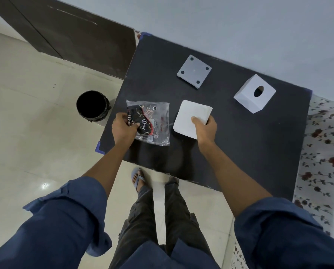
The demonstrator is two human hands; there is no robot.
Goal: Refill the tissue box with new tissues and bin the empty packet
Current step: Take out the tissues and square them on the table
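A white stack of tissues [190, 117] lies in the middle of the dark table [240, 152], and my right hand [204, 129] grips its near right corner. To its left lies the clear plastic packet [154, 123] with black and red print, flat and emptied, pinched at its left side by my left hand [123, 129]. The white cube tissue box [254, 94], oval slot facing up, stands at the back right. Its grey square base plate [194, 71] with dark corner pads lies apart at the back middle.
A black round bin [92, 105] stands on the tiled floor just left of the table. A dark wooden cabinet [75, 35] lines the far left wall. A floral cloth [321, 152] covers the surface right of the table. My feet are under the near edge.
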